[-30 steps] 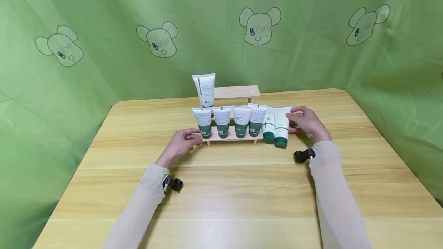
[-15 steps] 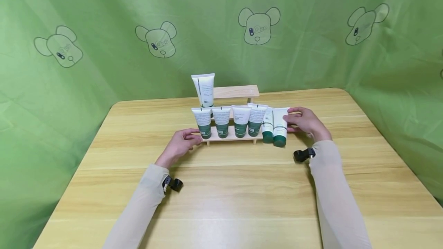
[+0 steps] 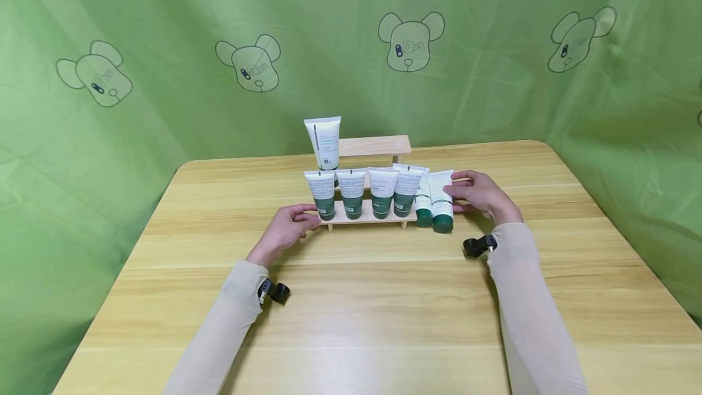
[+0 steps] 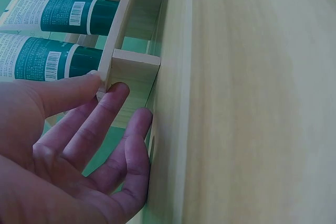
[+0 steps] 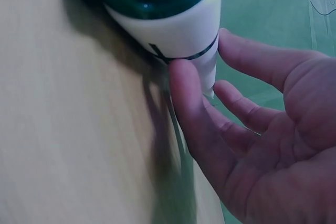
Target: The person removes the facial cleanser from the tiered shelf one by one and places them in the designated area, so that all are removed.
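Note:
In the head view my left hand is at the left end of the lower shelf of a wooden display rack. Its thumb and index finger pinch that shelf end in the left wrist view. Several white-and-green squeeze tubes stand cap-down along the shelf. My right hand holds the right edge of a white tube with a green cap, thumb and fingertips against it. Just left of it, partly hidden, stands a second white tube, right of the rack.
A larger white tube stands at the left of the rack's higher level, beside the bare upper plank. The rack is near the back of the wooden table. A green curtain hangs behind.
My right hand and the tube it holds have shifted slightly left, closer to the rack. The tube beside it has also moved a little left. My left hand stays in place.

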Available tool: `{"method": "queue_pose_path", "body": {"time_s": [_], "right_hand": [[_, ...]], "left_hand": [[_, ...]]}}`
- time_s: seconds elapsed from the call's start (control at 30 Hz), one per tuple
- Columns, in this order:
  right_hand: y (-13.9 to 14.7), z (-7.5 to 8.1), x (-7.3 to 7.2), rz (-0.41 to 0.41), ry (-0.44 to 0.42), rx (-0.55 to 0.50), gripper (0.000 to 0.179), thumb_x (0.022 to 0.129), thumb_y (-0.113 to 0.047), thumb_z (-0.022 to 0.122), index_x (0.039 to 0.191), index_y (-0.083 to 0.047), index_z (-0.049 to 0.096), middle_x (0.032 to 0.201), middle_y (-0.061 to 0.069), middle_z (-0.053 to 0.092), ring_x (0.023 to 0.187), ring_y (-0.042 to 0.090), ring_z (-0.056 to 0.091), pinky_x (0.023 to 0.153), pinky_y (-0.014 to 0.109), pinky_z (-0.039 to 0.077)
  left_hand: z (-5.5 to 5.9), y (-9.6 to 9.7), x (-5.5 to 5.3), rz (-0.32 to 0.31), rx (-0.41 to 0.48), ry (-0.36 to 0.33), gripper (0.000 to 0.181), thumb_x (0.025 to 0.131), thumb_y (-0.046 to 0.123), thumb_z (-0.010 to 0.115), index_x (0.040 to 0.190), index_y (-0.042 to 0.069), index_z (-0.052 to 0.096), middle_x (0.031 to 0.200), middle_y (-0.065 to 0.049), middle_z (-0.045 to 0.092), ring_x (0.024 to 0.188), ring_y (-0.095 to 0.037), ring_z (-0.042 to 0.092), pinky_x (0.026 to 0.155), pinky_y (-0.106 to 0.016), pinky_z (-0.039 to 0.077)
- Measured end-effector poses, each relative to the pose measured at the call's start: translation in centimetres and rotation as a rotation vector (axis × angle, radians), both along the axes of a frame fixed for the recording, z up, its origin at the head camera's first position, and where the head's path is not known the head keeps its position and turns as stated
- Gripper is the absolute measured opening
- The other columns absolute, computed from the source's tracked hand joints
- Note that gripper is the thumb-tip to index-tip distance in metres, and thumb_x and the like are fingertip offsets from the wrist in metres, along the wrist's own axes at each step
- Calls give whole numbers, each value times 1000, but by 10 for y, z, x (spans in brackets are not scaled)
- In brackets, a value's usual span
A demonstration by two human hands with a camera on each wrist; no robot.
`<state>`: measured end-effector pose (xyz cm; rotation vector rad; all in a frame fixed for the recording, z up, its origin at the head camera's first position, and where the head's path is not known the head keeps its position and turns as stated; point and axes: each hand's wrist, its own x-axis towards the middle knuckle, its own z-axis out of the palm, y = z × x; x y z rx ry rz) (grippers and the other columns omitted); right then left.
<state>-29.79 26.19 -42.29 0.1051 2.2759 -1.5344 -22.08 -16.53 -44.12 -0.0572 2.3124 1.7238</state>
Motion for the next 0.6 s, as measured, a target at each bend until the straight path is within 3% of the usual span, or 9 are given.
{"method": "queue_pose_path", "body": {"time_s": [0.6], "right_hand": [[0, -2, 1, -16, -3, 16, 63, 106, -22, 59, 157, 1, 29, 146, 26, 45, 114, 25, 60, 89, 33, 59]], "left_hand": [[1, 1, 1, -9, -2, 1, 43, 97, 13, 69, 139, 5, 61, 119, -14, 74, 105, -27, 70, 75, -29, 51]]}}
